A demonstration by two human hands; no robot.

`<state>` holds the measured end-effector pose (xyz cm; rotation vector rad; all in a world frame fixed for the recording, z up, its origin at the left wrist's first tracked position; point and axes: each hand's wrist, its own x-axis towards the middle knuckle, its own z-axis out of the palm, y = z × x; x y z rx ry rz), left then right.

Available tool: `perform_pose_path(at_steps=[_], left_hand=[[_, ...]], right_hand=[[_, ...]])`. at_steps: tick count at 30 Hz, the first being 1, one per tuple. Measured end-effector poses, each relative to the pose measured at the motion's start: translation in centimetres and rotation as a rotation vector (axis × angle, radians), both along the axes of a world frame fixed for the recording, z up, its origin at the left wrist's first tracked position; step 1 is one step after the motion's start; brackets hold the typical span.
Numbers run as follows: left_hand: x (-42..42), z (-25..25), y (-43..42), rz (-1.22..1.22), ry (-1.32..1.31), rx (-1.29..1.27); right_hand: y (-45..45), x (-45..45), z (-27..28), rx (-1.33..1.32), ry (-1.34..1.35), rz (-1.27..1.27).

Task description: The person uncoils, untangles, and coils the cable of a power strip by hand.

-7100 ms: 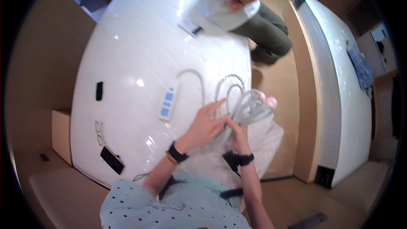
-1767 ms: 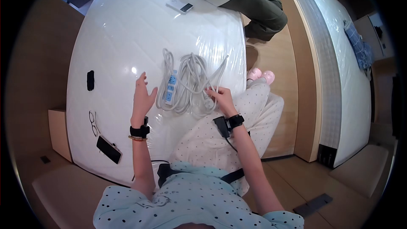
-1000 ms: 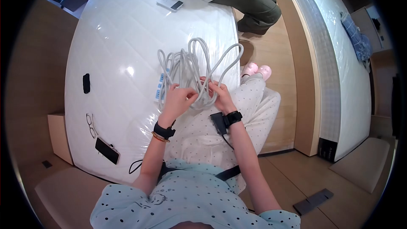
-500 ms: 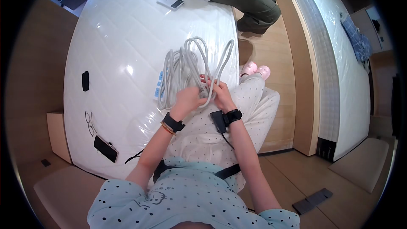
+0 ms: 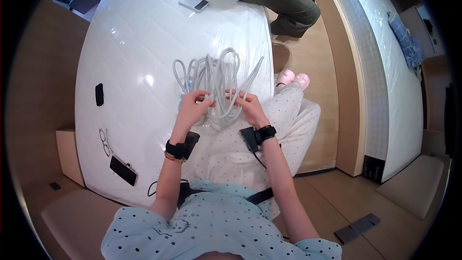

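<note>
A looped bundle of light grey cable (image 5: 222, 67) lies on the plastic-wrapped mattress by my lap, its loops standing up in several arcs. My left hand (image 5: 193, 109) is at the near left side of the bundle, thumb and fingers pinched on a piece of the cable. My right hand (image 5: 249, 107) holds loops of the same cable at the right, its fingers partly behind them. Blue labels (image 5: 185, 84) show at the left of the bundle, partly hidden by loops and my left hand. Both wrists carry black strapped devices.
A phone (image 5: 123, 170), glasses (image 5: 104, 142) and a small black item (image 5: 99, 95) lie left on the mattress (image 5: 130, 58). Another person's legs (image 5: 284, 7) are at the far edge, near a white device (image 5: 193, 4). A second wrapped mattress (image 5: 385, 91) stands right.
My left hand has moved left, away from my right hand, and turned. The cable loops have spread wider and shifted, with one now leaning out at the left.
</note>
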<state>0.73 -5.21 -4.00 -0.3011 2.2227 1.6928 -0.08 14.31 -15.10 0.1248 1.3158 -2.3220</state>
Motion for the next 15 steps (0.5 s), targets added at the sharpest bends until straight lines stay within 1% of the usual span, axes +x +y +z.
perform_pose_path(at_steps=[2, 4, 5, 8, 10, 11, 13, 15], left_hand=[[0.0, 0.5, -0.4, -0.025, -0.101, 0.170], [0.0, -0.2, -0.7, -0.061, -0.150, 0.314], [0.0, -0.4, -0.8, -0.080, -0.177, 0.385], [0.9, -0.4, -0.6, -0.132, -0.137, 0.635], [1.1, 0.3, -0.2, -0.245, -0.111, 0.755], [1.1, 0.7, 0.0, -0.298, -0.096, 0.813], [1.2, 1.0, 0.4, -0.351, -0.027, 0.757], [1.1, 1.7, 0.6, -0.416, 0.028, 0.666]], right_hand=[[0.0, 0.0, 0.0, 0.022, 0.020, 0.036], [0.3, 0.0, 0.3, 0.034, 0.046, 0.091], [0.3, 0.1, 0.2, -0.004, 0.018, 0.083], [0.2, -0.1, -0.6, -0.081, -0.033, 0.021], [-0.1, -0.3, -1.1, -0.091, -0.041, -0.065], [0.1, -0.3, -1.2, -0.139, -0.111, -0.084], [0.2, -0.6, -0.1, -0.236, -0.248, -0.118], [-0.2, -0.6, -0.5, -0.204, -0.255, -0.192]])
